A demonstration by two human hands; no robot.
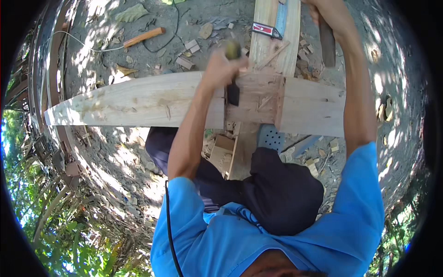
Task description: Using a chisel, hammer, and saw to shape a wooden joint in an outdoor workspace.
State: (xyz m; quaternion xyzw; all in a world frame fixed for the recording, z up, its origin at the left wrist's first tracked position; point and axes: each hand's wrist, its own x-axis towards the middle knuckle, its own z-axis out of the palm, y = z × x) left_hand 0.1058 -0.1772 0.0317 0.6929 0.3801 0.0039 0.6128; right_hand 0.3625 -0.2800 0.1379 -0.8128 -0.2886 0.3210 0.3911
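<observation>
A long pale board [138, 104] lies across in front of me, with a recess [256, 94] cut into it. At the recess's left end, my left hand [222, 68] is closed around a chisel [234, 93]. Its dark blade points down at the wood, and its yellow-green handle top is blurred by motion. Up at the far right, my right hand [318, 11], partly cut off by the picture's top edge, grips a dark wooden club [327, 44]. The club is raised, apart from the chisel.
A second board [265, 55] runs away from me at the recess, carrying a try square [267, 30] and a wood sliver. An orange-brown wooden handle [144, 37] lies beside a cable at the far left. Wood offcuts [186, 63] and leaves litter the ground.
</observation>
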